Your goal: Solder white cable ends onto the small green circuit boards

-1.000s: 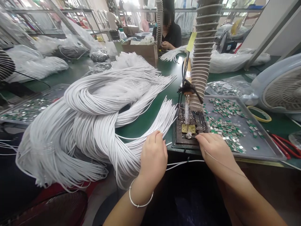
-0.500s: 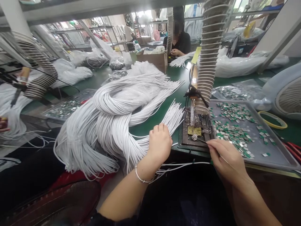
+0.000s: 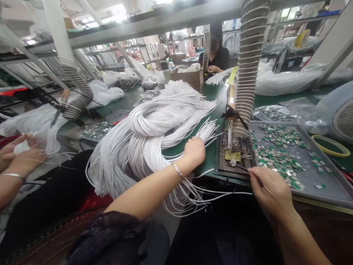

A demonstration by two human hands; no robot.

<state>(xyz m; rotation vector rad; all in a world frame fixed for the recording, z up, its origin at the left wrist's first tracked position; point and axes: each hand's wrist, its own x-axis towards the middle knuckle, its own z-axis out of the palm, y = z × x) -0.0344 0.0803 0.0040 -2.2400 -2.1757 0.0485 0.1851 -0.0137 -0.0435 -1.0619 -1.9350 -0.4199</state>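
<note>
My left hand (image 3: 194,151) is curled over the loose ends of a large bundle of white cables (image 3: 132,147), which lies across the green bench top (image 3: 179,154). My right hand (image 3: 268,189) pinches a thin wire or pointed tool, and its tip reaches towards a metal soldering block (image 3: 233,162). Just behind that block stand a soldering iron (image 3: 230,134) and a yellow sponge (image 3: 233,156). A grey tray (image 3: 331,187) of small green-and-silver pieces lies to the right of my right hand.
A ribbed extraction hose (image 3: 250,62) rises behind the iron. A yellow tape roll (image 3: 329,146) and a fan (image 3: 343,119) stand at right. A co-worker's hands (image 3: 19,156) work at left, and another person (image 3: 216,59) sits across the bench behind a cardboard box (image 3: 187,79).
My left hand has moved up and left along the cable ends, and more loose ends now trail below my forearm. The view has tilted upward. My right hand has barely moved.
</note>
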